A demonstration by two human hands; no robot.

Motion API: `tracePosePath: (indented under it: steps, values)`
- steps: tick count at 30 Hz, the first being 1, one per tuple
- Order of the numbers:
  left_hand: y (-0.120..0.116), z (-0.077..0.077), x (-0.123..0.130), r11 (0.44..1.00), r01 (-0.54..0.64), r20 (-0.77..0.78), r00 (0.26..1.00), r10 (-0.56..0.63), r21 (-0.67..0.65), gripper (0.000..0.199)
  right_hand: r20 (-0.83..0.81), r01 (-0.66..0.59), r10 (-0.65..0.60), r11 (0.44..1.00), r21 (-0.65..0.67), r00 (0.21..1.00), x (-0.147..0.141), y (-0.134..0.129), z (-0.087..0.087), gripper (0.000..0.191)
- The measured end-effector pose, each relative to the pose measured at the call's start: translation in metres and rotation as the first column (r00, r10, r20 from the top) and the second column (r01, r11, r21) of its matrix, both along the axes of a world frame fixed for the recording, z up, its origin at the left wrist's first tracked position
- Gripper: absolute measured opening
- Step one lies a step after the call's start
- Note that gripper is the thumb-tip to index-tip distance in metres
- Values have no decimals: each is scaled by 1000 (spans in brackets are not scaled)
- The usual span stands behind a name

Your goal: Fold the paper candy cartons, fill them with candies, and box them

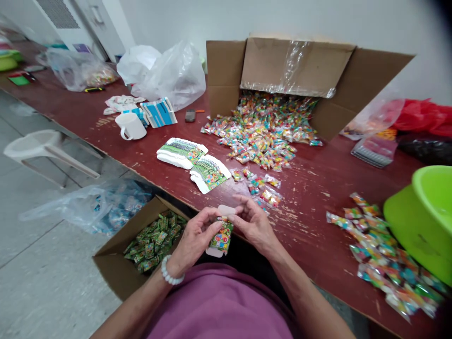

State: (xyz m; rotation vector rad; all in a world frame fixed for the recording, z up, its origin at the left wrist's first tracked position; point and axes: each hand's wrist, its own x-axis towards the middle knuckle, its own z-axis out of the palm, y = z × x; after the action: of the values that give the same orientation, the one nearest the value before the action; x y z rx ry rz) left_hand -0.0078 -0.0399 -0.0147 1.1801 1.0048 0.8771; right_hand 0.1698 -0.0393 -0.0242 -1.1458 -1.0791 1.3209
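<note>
A small printed candy box (222,238), green with colourful round shapes, is held in front of me at the table's edge. Its white end flaps stick out at top and bottom. My left hand (199,233), with a beaded bracelet, pinches the box's left side. At the top flap, the thumb and fingers of my right hand (256,226) close on the white card. Just beyond lie stacks of flat unfolded boxes (210,174) and a few small candy packets (270,195). A large pile of candy packets (264,134) spills from an open carton (296,70).
Below left, a cardboard box (116,273) holds many small green boxes (155,242), beside a plastic bag (116,205). A white mug (130,126) stands on the red table (310,202). At right are a green basin (406,207) and more packets (384,254). A white stool (38,141) stands left.
</note>
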Motion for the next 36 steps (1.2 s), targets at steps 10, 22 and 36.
tracePosePath:
  steps: [10, 22, 36]
  values:
    - [-4, 6, 5, 870, 185, 281, 958, -56, -458, 50, 294, -102, 38, 973, 206, 955, 5, -2, 6, 19]
    - [0, 6, 16, 907, 66, 81, 996, -35, -415, 71, 40, -193, 195, 980, -49, 980, 1, 5, 4, 23]
    - [-3, -4, 16, 899, 44, 216, 975, 57, -435, 62, 365, -156, 16, 921, 357, 931, -12, -15, 8, 10]
